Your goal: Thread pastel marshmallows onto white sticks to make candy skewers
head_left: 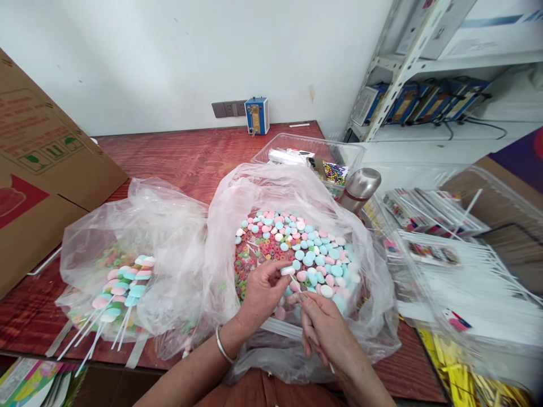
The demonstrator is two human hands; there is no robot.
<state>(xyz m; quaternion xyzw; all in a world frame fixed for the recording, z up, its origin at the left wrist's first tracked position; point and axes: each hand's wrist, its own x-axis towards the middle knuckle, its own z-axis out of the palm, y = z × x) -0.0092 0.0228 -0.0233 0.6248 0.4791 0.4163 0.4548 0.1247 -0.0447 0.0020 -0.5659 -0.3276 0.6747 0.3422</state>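
Observation:
My left hand (263, 287) pinches a white marshmallow (287, 271) between thumb and fingertips. Closed around a thin white stick (296, 282) is my right hand (324, 322); the stick's upper end meets the marshmallow's underside, and whether it has gone in I cannot tell. Both hands are over a plastic-lined tub (280, 327) of loose pink, blue and white marshmallows (311, 257) and small coloured rings (271, 247). To the left, marshmallow skewers (127, 285) with white sticks lie on clear plastic bags.
A cardboard box (46, 169) stands at the left. Behind the tub are a clear tray (280, 141) and a steel flask (360, 189). At right, a clear bin (424, 294) holds many white sticks. A blue device (257, 116) sits by the wall.

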